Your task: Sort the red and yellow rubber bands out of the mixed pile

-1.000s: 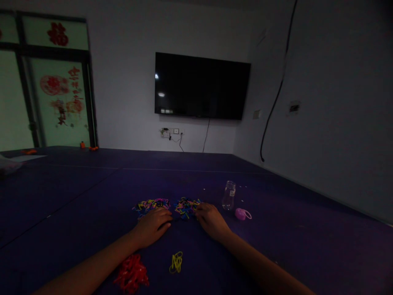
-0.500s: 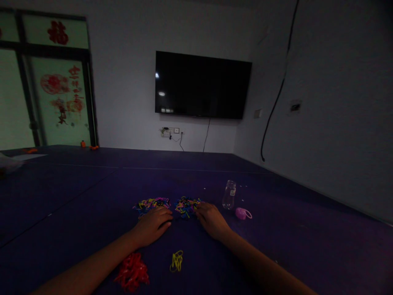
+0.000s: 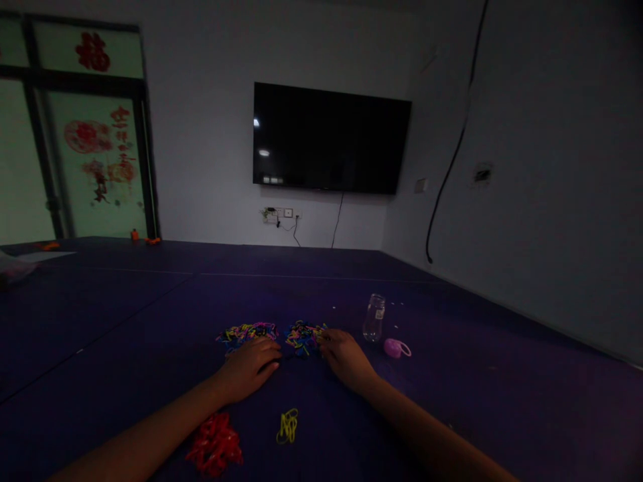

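Rubber bands (image 3: 305,337) touched by right hand (image 3: 345,358); left hand (image 3: 250,366) adjacent.

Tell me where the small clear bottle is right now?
In the head view the small clear plastic bottle stands upright on the dark purple table, just beyond and right of the right hand, with a pink lid lying beside it.

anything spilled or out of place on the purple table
Nothing looks spilled. The small clear bottle stands upright with its pink cap lying off beside it. Mixed-colour band piles sit by the left hand and right hand; red bands and yellow bands lie sorted nearer.
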The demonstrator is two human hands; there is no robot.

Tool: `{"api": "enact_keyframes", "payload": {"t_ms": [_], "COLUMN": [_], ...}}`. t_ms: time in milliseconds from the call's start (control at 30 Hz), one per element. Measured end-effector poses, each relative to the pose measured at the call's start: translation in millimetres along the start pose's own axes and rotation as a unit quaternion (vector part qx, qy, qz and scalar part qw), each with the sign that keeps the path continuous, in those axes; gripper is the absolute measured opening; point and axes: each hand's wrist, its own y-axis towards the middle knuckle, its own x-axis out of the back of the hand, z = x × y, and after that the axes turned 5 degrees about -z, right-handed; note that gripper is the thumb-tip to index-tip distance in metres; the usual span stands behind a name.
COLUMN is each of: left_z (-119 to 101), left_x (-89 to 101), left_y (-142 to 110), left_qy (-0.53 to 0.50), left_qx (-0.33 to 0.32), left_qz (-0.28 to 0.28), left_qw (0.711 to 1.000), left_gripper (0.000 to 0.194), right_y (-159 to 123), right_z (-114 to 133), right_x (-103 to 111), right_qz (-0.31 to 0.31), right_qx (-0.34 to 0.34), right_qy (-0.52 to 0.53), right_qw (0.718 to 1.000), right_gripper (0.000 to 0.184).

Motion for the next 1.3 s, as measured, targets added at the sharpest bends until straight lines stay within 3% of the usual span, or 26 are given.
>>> {"api": "enact_keyframes", "payload": {"t_ms": [300, 600, 933, 1300], "left_z": [-1.8, -1.2, 2.0, 1.3], "left_x": [3.2, 1.1, -1.3, -1.6], "left_y": [0.4, -0.2, -1.8, -1.2], "left_qy": [0.014, 0.005, 0.003, 0.004], "left_qx": [0.002, 0.001, 0.003, -0.002], "left_qz": [0.010, 0.001, 0.001, -0.005], "left_qw": [1.000, 1.000, 1.000, 1.000], "left_gripper": [0.021, 0.021, 0.022, 0.021], "right_y": [-2.4, 0.2, 1.0, -0.8], "right_z": [-3.0, 2.8, 2.8, 1.5], "right_x": [0.3, 3.6, 3.5, 1.1], "right_qz": [-0.093, -0.009, 0.033, 0.023], "right_qx": [-0.048, 0.001, -0.006, -0.008], "right_qy": [0.108, 0.060, 0.026, -0.013], "right_qw": [0.989, 0.998, 0.999, 1.000], "right_gripper": [0.025, 0.024, 0.026, 0.027]}}
